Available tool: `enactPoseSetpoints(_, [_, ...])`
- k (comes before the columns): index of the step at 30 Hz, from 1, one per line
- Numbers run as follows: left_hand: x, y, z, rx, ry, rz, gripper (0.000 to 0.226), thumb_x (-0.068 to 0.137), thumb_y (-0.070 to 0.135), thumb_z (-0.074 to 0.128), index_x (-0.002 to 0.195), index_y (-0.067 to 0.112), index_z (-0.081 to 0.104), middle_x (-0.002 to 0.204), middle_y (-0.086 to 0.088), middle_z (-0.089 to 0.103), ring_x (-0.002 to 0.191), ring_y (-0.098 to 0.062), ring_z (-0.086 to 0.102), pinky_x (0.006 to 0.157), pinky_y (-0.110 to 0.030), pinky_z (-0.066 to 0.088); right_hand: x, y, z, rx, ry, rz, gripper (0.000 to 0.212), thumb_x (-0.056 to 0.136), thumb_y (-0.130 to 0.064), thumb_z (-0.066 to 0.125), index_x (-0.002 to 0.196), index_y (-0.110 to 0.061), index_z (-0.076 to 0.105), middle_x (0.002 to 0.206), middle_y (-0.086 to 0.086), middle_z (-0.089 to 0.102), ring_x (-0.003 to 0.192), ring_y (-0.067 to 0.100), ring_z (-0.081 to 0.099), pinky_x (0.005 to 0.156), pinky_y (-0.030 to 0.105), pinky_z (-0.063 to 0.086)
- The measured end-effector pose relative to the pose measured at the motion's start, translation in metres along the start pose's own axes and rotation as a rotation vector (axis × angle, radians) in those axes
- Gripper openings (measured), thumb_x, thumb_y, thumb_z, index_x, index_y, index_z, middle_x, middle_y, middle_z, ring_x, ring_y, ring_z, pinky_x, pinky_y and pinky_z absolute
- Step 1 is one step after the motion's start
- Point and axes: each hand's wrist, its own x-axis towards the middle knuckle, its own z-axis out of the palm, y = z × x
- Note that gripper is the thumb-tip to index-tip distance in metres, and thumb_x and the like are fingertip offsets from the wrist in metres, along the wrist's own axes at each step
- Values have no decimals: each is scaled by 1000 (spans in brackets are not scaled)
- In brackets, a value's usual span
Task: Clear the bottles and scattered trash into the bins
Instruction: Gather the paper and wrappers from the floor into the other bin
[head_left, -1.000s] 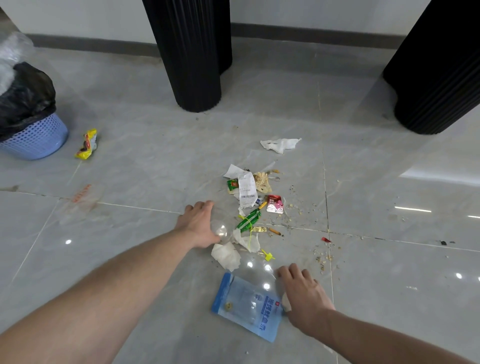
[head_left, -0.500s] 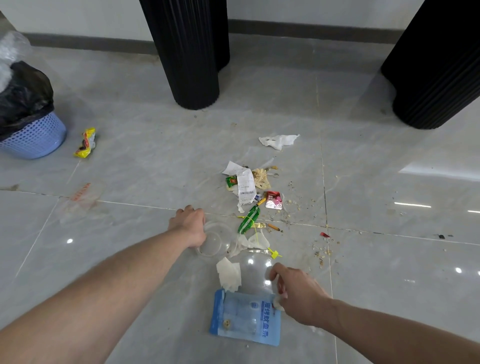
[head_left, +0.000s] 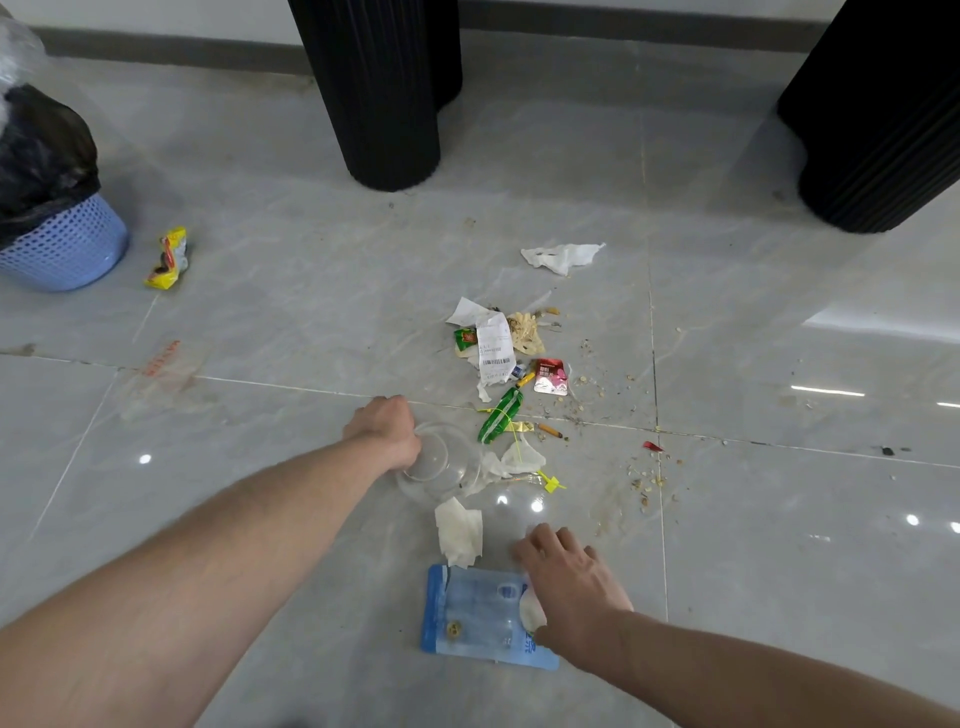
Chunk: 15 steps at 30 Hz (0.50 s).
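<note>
Bin: blue perforated basket (head_left: 67, 249) with a black bag liner (head_left: 41, 156), at 10 o'clock on the grey tiled floor (head_left: 260, 312).
Snack wrapper: yellow and red, crumpled (head_left: 167, 258), just beside the basket on its 3 o'clock side.
Left hand: (head_left: 387, 431) at centre, fingers curled over the rim of a clear plastic cup (head_left: 441, 467) that lies tipped on the floor; it grips the cup.
Folded tissue: white (head_left: 458, 530), at 6 o'clock from the cup, just beside the top edge of the blue pouch.
Blue pouch: flat packet with white print (head_left: 472, 613), at 6 o'clock in the view, lying on the floor.
Trash cluster: receipt (head_left: 494, 348), green wrapper (head_left: 500, 415), red sachet (head_left: 550, 376), cigarette butt (head_left: 549, 430), yellow tag (head_left: 553, 484), all at 12 to 1 o'clock from the cup, close together.
Right hand: (head_left: 571, 587) at 5 o'clock, palm down with fingers spread and only lightly bent, resting over the right edge of the pouch; whether it has hold of anything cannot be told.
Torn tissue: white (head_left: 563, 257), apart from the cluster at its 12 o'clock.
Crumbs: scattered (head_left: 644, 478) at 3 o'clock from the cluster, along a tile seam.
Black ribbed columns: one (head_left: 379, 88) at 12 o'clock, one (head_left: 883, 114) at 2 o'clock.
</note>
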Motion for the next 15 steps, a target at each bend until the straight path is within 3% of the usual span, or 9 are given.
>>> enactPoseSetpoints(7, [-1,2,-1,-63,-28,-16,12,80,20,65,91,23,64,104,0,64,96,-25,64,84,-33,55,-4,2,19,-56,5,5,70,74,-21,79,132,-22,40,131,3,42,116,26,42,97,37,40])
enactPoseSetpoints(12, [-1,1,2,-33,-102,-30,28,72,23,65,99,15,71,102,-6,70,94,-29,69,77,-34,57,-3,8,22,-6,-10,25,59,75,-23,77,126,-24,48,127,0,41,116,24,43,96,34,41])
enactPoseSetpoints(15, [-2,-1,3,-16,-116,-27,27,73,24,66,98,17,71,102,-4,70,92,-27,68,80,-35,58,-1,14,16,95,0,22,49,77,-19,74,122,-29,53,120,-4,45,111,21,49,93,32,45])
